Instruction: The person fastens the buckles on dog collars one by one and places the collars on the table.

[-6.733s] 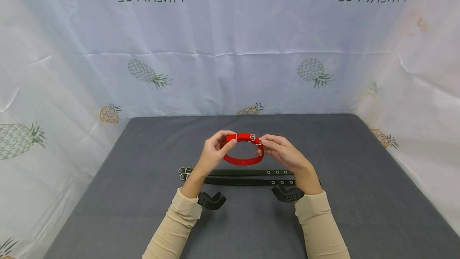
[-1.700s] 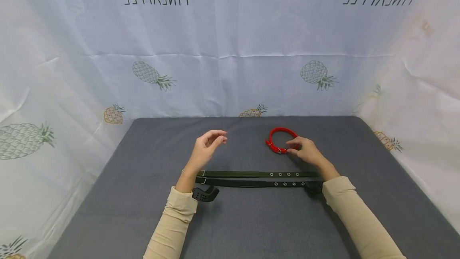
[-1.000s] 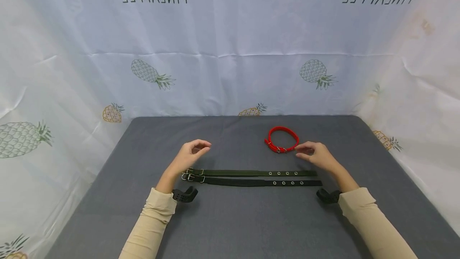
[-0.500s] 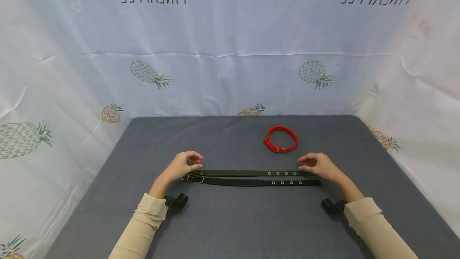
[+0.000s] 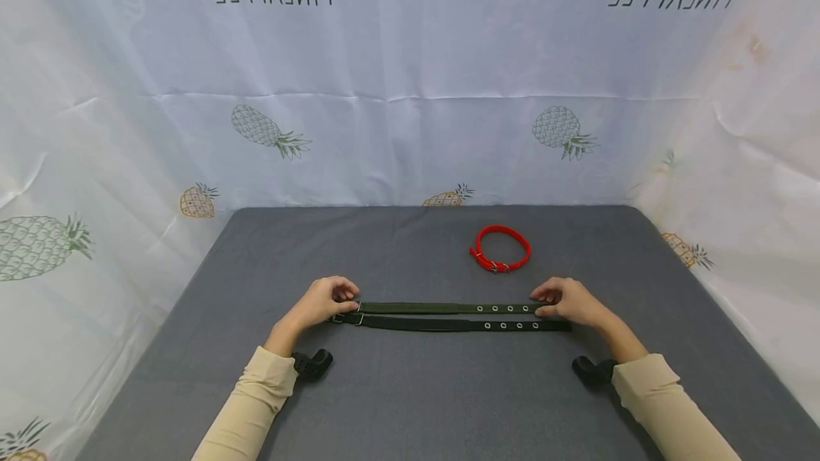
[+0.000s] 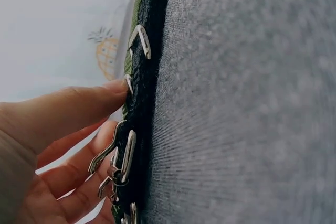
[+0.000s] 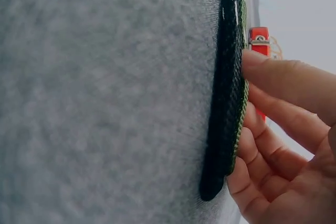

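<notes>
**Both ends of the green collar under fingertips**

Fingertips of the left hand (image 5: 323, 301) curl onto the buckle end of the green collar (image 5: 442, 308), which lies flat on the grey table (image 5: 410, 390), just behind the black collar (image 5: 448, 324). Pinch only the green strap, judging by 2 straps touching. Rightward, the right hand (image 5: 566, 302) presses its holed tip; the red collar (image 5: 502, 249) sits apart behind.

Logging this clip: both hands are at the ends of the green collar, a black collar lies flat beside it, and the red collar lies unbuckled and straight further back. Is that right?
Not quite. The red collar is buckled into a closed loop, as the head view shows. The rest holds: the left hand and right hand are at the ends of the green collar, with the black collar flat beside it.
</notes>
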A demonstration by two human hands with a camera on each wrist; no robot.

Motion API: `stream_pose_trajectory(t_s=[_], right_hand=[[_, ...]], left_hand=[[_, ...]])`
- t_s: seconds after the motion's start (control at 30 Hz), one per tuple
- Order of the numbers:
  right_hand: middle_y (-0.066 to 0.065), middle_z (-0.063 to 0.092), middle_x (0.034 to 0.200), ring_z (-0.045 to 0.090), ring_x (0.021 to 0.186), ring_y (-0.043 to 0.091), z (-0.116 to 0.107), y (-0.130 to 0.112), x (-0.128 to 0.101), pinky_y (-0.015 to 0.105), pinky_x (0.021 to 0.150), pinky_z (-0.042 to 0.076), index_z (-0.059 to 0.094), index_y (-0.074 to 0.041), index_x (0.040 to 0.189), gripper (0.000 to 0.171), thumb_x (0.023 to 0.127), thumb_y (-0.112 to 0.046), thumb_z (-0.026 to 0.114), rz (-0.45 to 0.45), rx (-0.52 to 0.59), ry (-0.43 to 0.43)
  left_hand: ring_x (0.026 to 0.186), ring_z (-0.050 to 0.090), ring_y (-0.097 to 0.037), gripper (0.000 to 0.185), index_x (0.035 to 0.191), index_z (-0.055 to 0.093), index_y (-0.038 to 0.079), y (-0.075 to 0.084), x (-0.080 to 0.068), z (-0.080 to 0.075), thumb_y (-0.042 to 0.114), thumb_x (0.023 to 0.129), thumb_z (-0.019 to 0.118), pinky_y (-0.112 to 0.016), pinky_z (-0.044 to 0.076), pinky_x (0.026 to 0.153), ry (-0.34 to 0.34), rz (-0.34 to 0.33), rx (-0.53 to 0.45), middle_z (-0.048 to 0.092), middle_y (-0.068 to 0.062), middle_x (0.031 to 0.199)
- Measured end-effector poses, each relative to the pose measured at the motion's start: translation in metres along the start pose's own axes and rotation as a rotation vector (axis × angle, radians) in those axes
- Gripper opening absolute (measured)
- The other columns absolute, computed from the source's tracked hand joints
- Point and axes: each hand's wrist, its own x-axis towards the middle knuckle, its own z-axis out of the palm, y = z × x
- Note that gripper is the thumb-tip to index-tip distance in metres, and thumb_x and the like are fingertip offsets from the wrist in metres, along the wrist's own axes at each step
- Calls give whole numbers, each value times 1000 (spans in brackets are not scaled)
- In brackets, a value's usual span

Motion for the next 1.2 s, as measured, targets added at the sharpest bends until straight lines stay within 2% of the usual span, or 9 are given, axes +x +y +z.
stream_pose_trajectory(t_s=[0.4, 0.6, 0.73, 0.93, 1.2], right_hand=[[6, 63, 88, 44, 75, -2, 0, 1, 2, 20, 66, 43, 69, -2, 92, 18, 80, -13, 77, -11, -11, -52], [6, 63, 88, 45, 75, -1, -1, 0, 2, 20, 66, 43, 69, -3, 92, 17, 81, -13, 76, -12, -12, -57], [7, 63, 89, 45, 75, -1, -1, 1, 2, 21, 66, 44, 69, -3, 92, 16, 81, -13, 76, -10, -11, -59], [7, 63, 88, 46, 74, -3, -1, 0, 1, 20, 66, 44, 70, -3, 91, 15, 81, -13, 76, -8, -15, -58], [6, 63, 86, 46, 72, -2, -1, -1, 2, 20, 64, 44, 69, -3, 91, 15, 81, -13, 76, -14, -28, -54]], left_hand=[[82, 61, -16, 23, 98, 70, 2, -1, -3, -5, 13, 79, 78, -24, 50, 71, -22, 28, 52, 68, -11, 92], [87, 60, -17, 27, 99, 71, 4, -3, -4, -6, 16, 77, 80, -28, 50, 75, -53, 17, 79, 67, -11, 97], [85, 61, -19, 25, 97, 71, 4, -3, -6, -7, 15, 77, 81, -30, 51, 75, -38, 22, 92, 67, -11, 95], [79, 60, -13, 17, 90, 73, 5, -7, -8, -7, 13, 77, 80, -26, 49, 71, -8, 29, 98, 67, -9, 90], [73, 48, -1, 13, 91, 73, 6, -13, -5, -9, 14, 81, 76, -21, 43, 65, -20, 60, 98, 64, -7, 86]])
